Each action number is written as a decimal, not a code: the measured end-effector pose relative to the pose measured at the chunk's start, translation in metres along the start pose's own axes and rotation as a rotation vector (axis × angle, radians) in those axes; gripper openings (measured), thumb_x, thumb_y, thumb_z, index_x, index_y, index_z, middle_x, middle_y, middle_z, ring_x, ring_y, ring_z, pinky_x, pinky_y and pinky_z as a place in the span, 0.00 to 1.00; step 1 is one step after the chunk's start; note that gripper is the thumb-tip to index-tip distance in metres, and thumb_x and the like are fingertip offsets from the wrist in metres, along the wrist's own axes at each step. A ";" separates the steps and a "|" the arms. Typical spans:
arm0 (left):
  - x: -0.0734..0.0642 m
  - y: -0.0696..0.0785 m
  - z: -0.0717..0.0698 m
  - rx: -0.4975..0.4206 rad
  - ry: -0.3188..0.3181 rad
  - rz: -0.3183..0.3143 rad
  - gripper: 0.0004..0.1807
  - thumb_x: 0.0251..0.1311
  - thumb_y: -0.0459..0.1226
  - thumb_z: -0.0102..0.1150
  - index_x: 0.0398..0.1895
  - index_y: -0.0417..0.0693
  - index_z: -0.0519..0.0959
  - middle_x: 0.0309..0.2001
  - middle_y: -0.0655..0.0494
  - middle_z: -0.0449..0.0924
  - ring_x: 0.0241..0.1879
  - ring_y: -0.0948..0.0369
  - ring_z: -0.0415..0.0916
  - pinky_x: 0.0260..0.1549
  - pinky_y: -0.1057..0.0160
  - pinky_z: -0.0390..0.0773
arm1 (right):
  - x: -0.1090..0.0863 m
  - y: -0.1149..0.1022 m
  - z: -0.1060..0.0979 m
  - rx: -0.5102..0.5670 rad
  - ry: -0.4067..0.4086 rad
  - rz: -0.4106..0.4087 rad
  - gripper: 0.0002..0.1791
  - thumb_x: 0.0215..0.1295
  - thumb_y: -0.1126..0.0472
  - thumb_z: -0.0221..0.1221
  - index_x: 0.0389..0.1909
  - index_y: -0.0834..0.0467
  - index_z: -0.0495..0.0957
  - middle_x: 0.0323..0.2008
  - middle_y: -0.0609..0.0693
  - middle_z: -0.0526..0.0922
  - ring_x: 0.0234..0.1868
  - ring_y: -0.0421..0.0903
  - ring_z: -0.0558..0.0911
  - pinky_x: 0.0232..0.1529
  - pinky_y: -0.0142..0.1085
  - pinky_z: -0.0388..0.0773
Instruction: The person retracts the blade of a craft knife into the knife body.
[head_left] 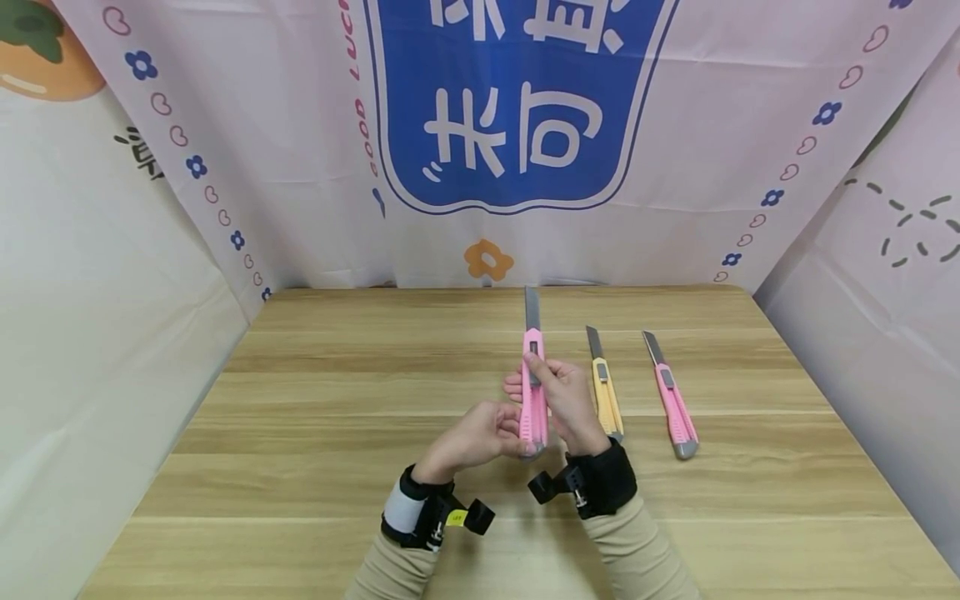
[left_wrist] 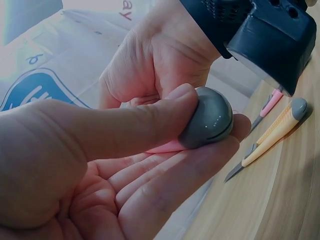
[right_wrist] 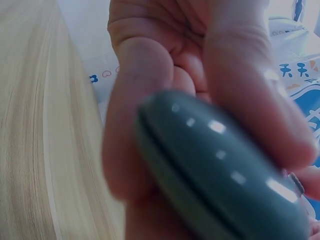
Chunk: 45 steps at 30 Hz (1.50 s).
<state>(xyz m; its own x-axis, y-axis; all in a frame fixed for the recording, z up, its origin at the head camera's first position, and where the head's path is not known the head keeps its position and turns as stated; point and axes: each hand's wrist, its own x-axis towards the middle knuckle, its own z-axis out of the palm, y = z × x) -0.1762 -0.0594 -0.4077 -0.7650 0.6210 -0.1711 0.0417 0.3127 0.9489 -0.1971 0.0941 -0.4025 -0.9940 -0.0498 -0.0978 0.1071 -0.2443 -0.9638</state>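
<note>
A pink utility knife [head_left: 534, 408] with a grey slider points away from me, its grey blade [head_left: 532, 307] out toward the table's far edge. My left hand [head_left: 480, 433] pinches the knife's lower end; in the left wrist view, thumb and fingertips hold its rounded grey end cap [left_wrist: 207, 117]. My right hand [head_left: 572, 400] grips the handle from the right, the thumb lying at the slider. In the right wrist view, the grey end cap [right_wrist: 220, 160] looms large and hides part of that hand.
To the right, a yellow utility knife [head_left: 609, 404] lies on the wooden table [head_left: 300, 450] close to my right wrist. Farther right lies a second pink utility knife [head_left: 677, 408]. Both have blades out, pointing away. A printed cloth [head_left: 300, 225] hangs behind the table.
</note>
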 end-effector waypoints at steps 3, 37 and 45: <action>0.000 0.000 0.000 0.002 0.001 -0.005 0.14 0.57 0.30 0.64 0.45 0.33 0.78 0.42 0.36 0.85 0.37 0.63 0.84 0.39 0.69 0.84 | 0.000 0.000 0.000 0.004 -0.001 0.000 0.23 0.70 0.55 0.56 0.43 0.76 0.76 0.22 0.46 0.88 0.28 0.41 0.89 0.37 0.38 0.87; -0.002 0.000 -0.003 0.030 0.003 0.027 0.15 0.58 0.29 0.62 0.47 0.30 0.77 0.43 0.34 0.84 0.38 0.64 0.83 0.39 0.71 0.84 | 0.001 0.001 0.003 -0.002 0.050 0.033 0.19 0.70 0.54 0.55 0.38 0.69 0.79 0.20 0.45 0.87 0.26 0.40 0.88 0.33 0.35 0.87; -0.002 -0.001 -0.004 0.026 -0.004 0.014 0.14 0.58 0.30 0.63 0.46 0.30 0.77 0.43 0.34 0.85 0.37 0.64 0.84 0.38 0.71 0.84 | 0.000 0.002 0.002 0.010 0.030 0.011 0.20 0.69 0.55 0.57 0.39 0.72 0.79 0.21 0.46 0.87 0.26 0.41 0.88 0.34 0.36 0.88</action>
<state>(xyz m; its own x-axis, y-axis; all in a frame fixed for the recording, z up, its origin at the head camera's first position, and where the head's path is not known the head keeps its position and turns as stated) -0.1774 -0.0635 -0.4074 -0.7615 0.6285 -0.1586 0.0696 0.3225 0.9440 -0.1970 0.0921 -0.4041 -0.9929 -0.0237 -0.1164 0.1186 -0.2534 -0.9601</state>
